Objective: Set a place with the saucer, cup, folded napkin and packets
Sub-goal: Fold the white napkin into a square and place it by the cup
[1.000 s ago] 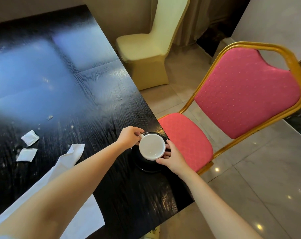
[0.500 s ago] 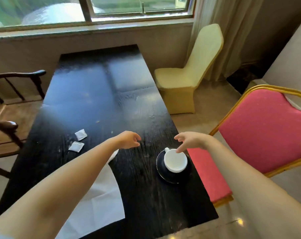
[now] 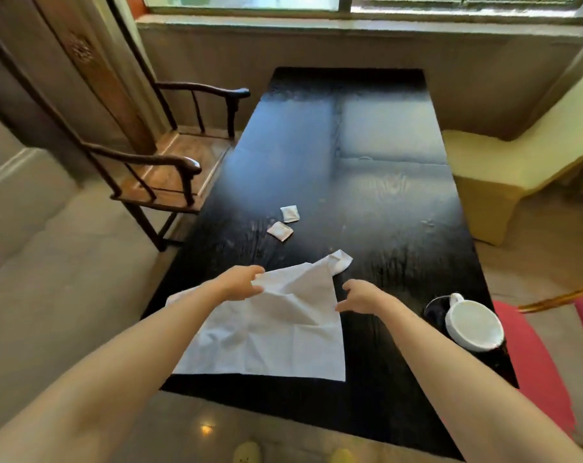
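Table: long rectangular top, black wood with visible grain, glossy, reflecting window light.

Napkin: white cloth, creased, spread unfolded at 6 o'clock on the table near the front edge; far corner curled over at 12 o'clock of the cloth.

Left hand: pinching the napkin's upper left edge, fingers closed on the fabric. Half a second ago it hovered open over bare wood.

Right hand: fingers curled loosely, empty, just beside the napkin's right edge; contact cannot be told. It was earlier above the cup.

Cup: white glazed ceramic, round, handle toward 11 o'clock, seated on the saucer, dark and glossy, at 4 o'clock by the table's right edge; unmoved on the table.

Packets: two small white squares, pillowy, near each other at 12 o'clock of the napkin.

Wooden armchair, 9 o'clock; red padded chair, 4 o'clock.
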{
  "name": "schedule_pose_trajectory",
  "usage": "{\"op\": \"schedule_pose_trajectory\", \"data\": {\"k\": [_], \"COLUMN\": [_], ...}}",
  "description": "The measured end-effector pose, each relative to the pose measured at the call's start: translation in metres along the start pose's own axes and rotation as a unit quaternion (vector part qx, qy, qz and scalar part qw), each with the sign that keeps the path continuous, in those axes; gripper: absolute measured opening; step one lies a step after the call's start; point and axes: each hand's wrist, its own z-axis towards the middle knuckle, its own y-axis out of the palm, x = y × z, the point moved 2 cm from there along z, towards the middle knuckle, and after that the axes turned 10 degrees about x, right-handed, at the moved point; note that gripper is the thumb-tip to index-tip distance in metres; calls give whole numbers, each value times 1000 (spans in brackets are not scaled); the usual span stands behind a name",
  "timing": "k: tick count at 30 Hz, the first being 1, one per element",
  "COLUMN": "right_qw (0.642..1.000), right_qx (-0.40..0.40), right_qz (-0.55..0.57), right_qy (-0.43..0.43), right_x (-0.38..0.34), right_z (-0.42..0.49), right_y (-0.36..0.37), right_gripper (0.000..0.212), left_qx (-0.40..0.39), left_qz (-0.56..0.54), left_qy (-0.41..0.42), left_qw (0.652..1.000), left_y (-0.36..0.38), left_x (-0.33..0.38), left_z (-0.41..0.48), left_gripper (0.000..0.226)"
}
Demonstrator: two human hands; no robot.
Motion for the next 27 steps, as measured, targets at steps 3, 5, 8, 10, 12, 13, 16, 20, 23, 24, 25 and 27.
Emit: {"op": "schedule_pose_trajectory", "data": {"k": [3,5,8,10,12,13,16,20,23,24,25,27], "right_qw": [995,985,971,964,963,962,937,862,831,816,801,774], "right_qx": [25,62,107,110,106,104,91,110,158,176,191,206], "right_qz": [23,46,94,120,120,132,257,455,507,528,549,588], "right_qy": [99,155,191,209,217,213,218,193,164,157,146,114], "right_x": [3,3,-4,-10,-14,-16,-33,-73,-97,-103,-110,-124], "right_z": [7,4,-2,-7,-12,-13,-22,-40,-49,-50,-52,-57], "right_y": [56,81,106,117,126,129,124,88,56,44,31,3], "right_gripper": [66,67,66,56,39,32,12,14,14,13,13,23], "left_qx": [-26,-57,-79,-70,-65,-67,-78,-71,-48,-16,30,149], "left_qz": [-23,-11,41,65,68,61,4,-171,-240,-244,-246,-283], "left_qy": [-21,1,44,64,68,65,55,143,235,244,234,181], "left_qw": [999,998,995,993,993,994,995,972,941,938,940,930], "left_y": [49,79,108,117,119,119,111,84,58,50,41,13], "left_x": [-52,-76,-100,-106,-105,-105,-98,-63,-29,-22,-16,-10], "left_z": [-28,-44,-55,-58,-58,-58,-56,-61,-72,-74,-75,-73], "left_gripper": [57,61,70,74,76,75,77,89,95,92,85,56]}}
